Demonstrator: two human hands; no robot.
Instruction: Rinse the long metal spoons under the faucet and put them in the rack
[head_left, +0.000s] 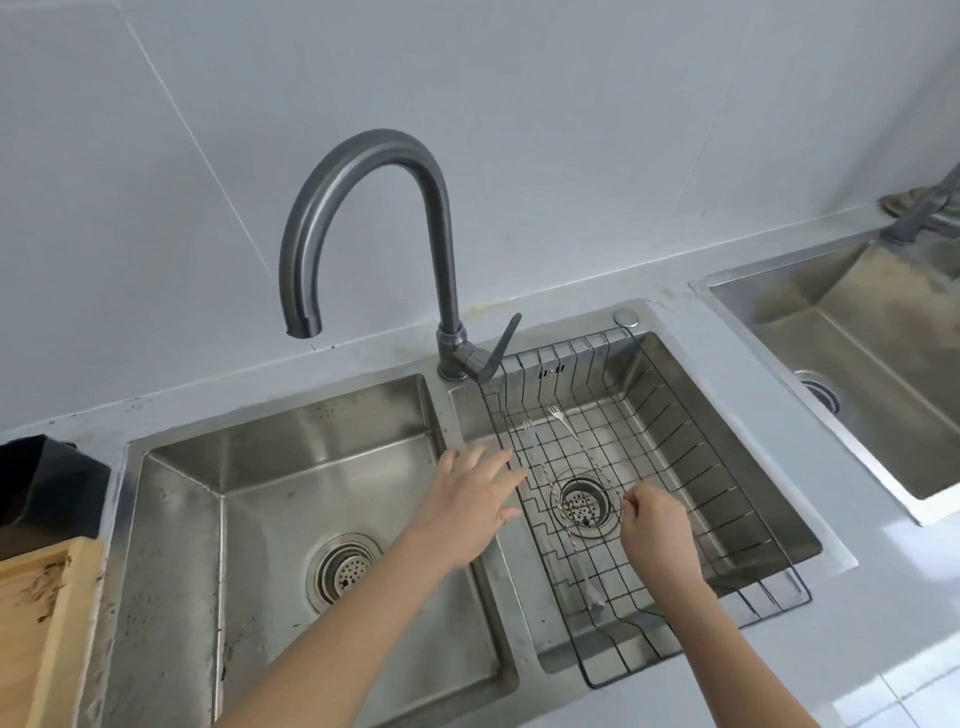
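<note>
The wire rack (675, 457) sat in the right basin, right of the faucet (395, 218). Long metal utensils (563, 512) lay inside it. The left hand (470, 506), fingers spread, hovered at its left edge; the right hand (657, 532) pinched a thin wire-like piece. A wooden board (41, 623) stood far left.

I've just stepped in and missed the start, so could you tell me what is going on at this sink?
A person is working at a double sink. The wire rack sits in the right basin with long twisted-handle metal utensils lying in it, two showing fork-like tips. The right hand pinches something thin over the rack, too small to identify. The left hand lies open on the divider between the basins. No water runs from the faucet, whose spout is over the left basin.
</note>
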